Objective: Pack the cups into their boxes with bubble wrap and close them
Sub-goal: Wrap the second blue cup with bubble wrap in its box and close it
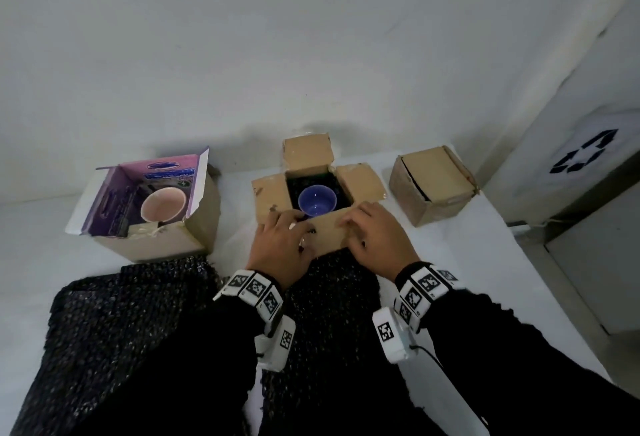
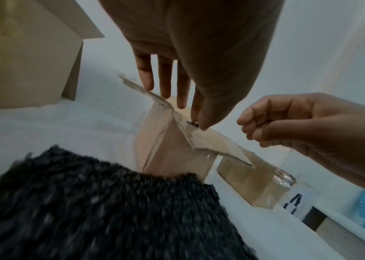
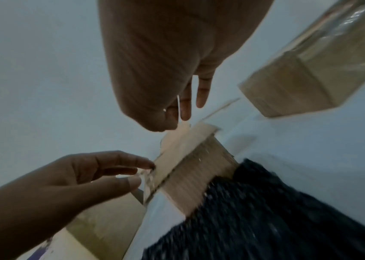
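Observation:
A blue cup (image 1: 317, 201) sits upright in the open middle cardboard box (image 1: 270, 193), on black bubble wrap (image 1: 343, 183) lining the inside. The box's near flap (image 1: 329, 228) stands raised. My left hand (image 1: 294, 224) pinches the flap's left corner between thumb and fingers (image 2: 195, 116). My right hand (image 1: 349, 228) holds the flap's right part, fingers curled over its top edge and thumb on the outer face. A pink cup (image 1: 162, 209) lies tilted in the open left box (image 1: 156, 241) with a purple inside.
A shut cardboard box (image 1: 433, 183) stands at the right. Loose sheets of black bubble wrap (image 1: 131, 314) lie on the white table in front of the boxes and under my wrists. A white bin with a recycling sign (image 1: 585, 155) stands past the table's right edge.

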`<state>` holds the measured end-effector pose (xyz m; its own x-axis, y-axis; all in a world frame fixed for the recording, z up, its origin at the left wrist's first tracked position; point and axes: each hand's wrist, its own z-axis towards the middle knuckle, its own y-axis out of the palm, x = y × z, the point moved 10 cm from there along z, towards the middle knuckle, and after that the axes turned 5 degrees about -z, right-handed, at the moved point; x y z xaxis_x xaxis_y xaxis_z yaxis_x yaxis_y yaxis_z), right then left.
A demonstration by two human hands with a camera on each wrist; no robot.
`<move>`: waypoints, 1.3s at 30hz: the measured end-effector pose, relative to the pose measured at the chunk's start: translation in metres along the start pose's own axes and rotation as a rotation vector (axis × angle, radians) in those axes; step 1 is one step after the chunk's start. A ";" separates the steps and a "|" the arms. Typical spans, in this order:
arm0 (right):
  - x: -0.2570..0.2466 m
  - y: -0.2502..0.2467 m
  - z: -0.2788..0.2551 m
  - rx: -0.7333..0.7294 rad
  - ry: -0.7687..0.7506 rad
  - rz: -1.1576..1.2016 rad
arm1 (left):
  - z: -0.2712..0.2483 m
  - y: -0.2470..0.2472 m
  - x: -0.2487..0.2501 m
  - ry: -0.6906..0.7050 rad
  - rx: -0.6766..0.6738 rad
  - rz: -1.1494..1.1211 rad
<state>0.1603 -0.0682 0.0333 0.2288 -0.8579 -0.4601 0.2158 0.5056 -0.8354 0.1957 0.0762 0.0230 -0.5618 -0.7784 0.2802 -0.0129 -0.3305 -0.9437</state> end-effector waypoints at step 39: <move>-0.005 0.025 -0.094 -0.086 0.463 0.219 | -0.063 0.015 0.000 -0.015 0.004 -0.315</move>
<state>0.0758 -0.0602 -0.0132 -0.1884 -0.6935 -0.6954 0.1270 0.6849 -0.7175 0.1432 0.1049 -0.0022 -0.5179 -0.6451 0.5618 -0.1816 -0.5589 -0.8091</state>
